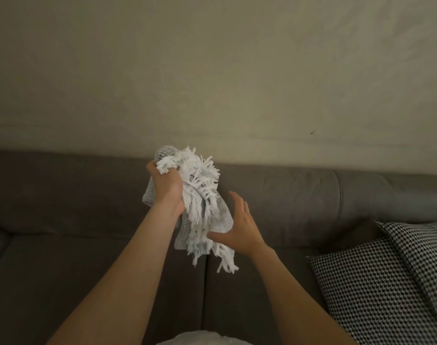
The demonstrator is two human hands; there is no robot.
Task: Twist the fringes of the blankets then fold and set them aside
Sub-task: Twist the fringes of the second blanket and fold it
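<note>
Blanket [202,205], soft, light and floppy, is bunched in the clenched left hand [166,186] while the spread-fingered right hand [237,226] touches it; best gripped above its fringe [200,175].

- The left hand [166,185] is raised in front of the sofa back and grips a bunched pale grey woven blanket [223,215] near its top.
- The blanket's white fringe [200,176] spills over that hand and hangs in loose tassels down the bundle's front.
- The right hand [239,227] is beside the lower part of the bundle, fingers spread and straight, thumb against the hanging fringe.
- Both bare forearms reach up from the bottom edge.
- Below and behind is a dark grey sofa [63,245], with a seam between two seat cushions under the bundle.
- A black-and-white patterned cushion [386,282] leans at the sofa's right end.
- A plain beige wall [212,70] fills the upper half.
</note>
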